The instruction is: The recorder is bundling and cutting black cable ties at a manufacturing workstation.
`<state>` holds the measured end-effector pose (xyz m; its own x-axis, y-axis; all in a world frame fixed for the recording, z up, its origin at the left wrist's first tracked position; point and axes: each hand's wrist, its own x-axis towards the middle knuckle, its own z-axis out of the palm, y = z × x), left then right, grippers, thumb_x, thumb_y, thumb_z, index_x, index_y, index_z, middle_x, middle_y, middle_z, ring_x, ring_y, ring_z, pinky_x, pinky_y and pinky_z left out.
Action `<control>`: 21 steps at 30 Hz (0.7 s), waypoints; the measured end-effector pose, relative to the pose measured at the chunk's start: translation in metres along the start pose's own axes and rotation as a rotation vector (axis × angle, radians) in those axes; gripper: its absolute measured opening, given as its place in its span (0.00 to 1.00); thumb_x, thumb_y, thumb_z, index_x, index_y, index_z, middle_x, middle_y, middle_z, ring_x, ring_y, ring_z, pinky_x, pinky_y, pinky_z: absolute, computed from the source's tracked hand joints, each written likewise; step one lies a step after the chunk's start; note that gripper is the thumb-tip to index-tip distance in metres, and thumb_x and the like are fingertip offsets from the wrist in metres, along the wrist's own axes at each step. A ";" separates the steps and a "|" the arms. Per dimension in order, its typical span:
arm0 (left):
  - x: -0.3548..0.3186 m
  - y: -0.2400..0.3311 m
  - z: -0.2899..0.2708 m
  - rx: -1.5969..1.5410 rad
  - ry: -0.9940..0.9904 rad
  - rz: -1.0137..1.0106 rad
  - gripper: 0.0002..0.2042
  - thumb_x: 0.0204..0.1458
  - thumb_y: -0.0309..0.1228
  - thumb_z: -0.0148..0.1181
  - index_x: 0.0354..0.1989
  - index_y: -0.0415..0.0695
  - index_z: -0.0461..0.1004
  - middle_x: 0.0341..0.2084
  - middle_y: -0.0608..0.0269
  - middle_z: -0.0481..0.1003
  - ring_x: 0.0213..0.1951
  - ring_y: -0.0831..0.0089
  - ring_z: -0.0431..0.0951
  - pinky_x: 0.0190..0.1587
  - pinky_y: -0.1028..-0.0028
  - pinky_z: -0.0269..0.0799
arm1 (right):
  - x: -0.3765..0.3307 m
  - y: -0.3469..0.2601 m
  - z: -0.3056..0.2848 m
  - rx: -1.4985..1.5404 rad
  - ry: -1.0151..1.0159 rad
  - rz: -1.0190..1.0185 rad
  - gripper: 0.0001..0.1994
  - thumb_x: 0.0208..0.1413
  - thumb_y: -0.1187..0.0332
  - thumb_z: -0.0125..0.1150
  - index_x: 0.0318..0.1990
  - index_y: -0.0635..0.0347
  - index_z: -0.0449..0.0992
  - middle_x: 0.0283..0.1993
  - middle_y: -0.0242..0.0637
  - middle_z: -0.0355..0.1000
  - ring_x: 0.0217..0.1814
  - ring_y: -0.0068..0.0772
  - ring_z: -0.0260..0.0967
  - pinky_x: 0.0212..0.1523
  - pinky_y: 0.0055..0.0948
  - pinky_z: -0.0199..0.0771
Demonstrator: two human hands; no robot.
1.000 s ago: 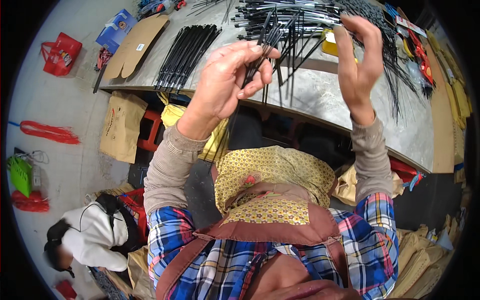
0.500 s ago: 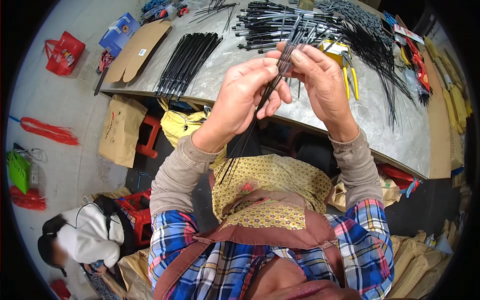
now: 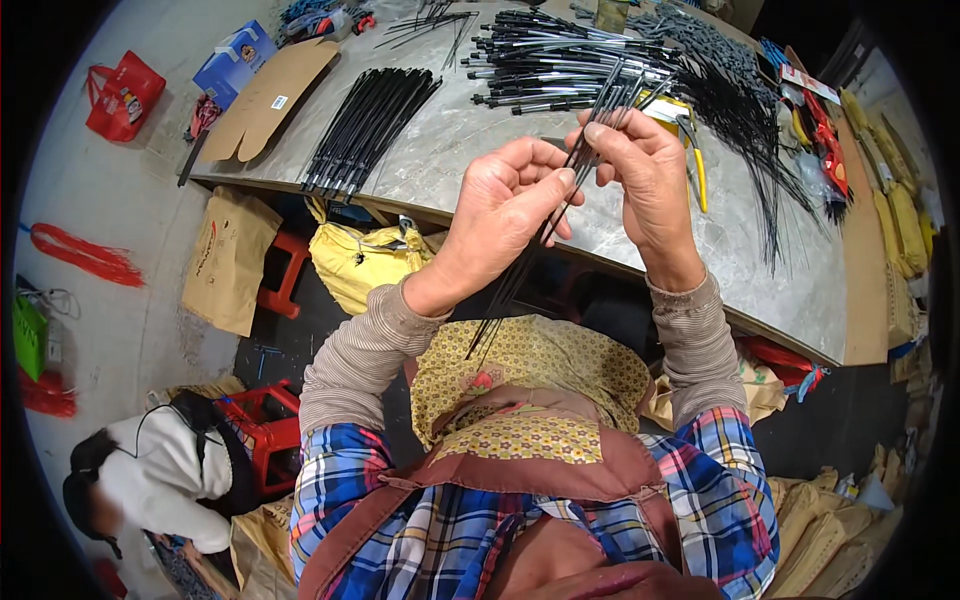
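Bundle: a thin sheaf of long black cable ties [image 3: 545, 235] is running slantwise from about 1 o'clock, where the tips are fanning out a little above the fingers, down to 7 o'clock, where the loose tails are hanging over the yellow patterned apron [image 3: 530, 370]; the ties look slim, stiff and glossy.
Where it is: it is being held up in the air in front of the person, above the near edge of the grey table [image 3: 470, 150], between the two hands.
Left hand [image 3: 505, 205]: it is pinching the sheaf between thumb and curled fingers, at roughly 8 o'clock from the other hand.
Right hand [image 3: 650, 175]: its fingers are closing around the upper part of the sheaf, fingertips pressing on the ties.
Change: a second ago the hands were apart, the right one raised alone; half a second ago they were meeting on the ties; now both are gripping close together and sitting lower.
Table, 11 o'clock: a flat bundle of black ties [image 3: 370, 125] is lying there.
Table, 12 o'clock: a heap of silver-and-black rods [image 3: 560, 60] is lying there.
Table, 2 o'clock: yellow-handled pliers [image 3: 695, 160] are lying just beside the right hand.
Floor, 8 o'clock: another person in white [image 3: 160, 475] is crouching.
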<state>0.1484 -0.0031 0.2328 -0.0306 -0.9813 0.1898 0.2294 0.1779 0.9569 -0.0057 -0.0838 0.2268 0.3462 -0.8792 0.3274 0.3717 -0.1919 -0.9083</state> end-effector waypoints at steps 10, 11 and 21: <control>0.009 -0.020 -0.003 0.053 0.038 0.109 0.03 0.56 0.23 0.60 0.36 0.38 0.77 0.25 0.69 0.75 0.22 0.87 0.67 0.23 0.86 0.63 | -0.006 0.010 -0.007 -0.051 0.075 -0.035 0.06 0.58 0.72 0.62 0.41 0.63 0.79 0.34 0.38 0.80 0.29 0.17 0.72 0.23 0.11 0.64; 0.009 -0.020 -0.004 0.050 0.040 0.099 0.04 0.56 0.23 0.60 0.37 0.37 0.77 0.24 0.69 0.75 0.21 0.86 0.67 0.22 0.86 0.63 | -0.006 0.011 -0.007 -0.033 0.085 -0.028 0.06 0.58 0.72 0.62 0.41 0.62 0.79 0.33 0.37 0.80 0.29 0.17 0.72 0.23 0.11 0.63; 0.003 -0.020 0.001 0.046 0.055 0.066 0.06 0.58 0.24 0.59 0.42 0.36 0.77 0.21 0.66 0.74 0.17 0.86 0.65 0.17 0.87 0.57 | -0.011 0.011 0.003 0.036 0.161 -0.038 0.07 0.60 0.71 0.62 0.43 0.62 0.78 0.28 0.33 0.77 0.27 0.16 0.70 0.20 0.11 0.61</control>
<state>0.1426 -0.0093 0.2140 0.0371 -0.9696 0.2418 0.1841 0.2445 0.9520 -0.0030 -0.0746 0.2143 0.1901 -0.9305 0.3133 0.4133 -0.2136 -0.8852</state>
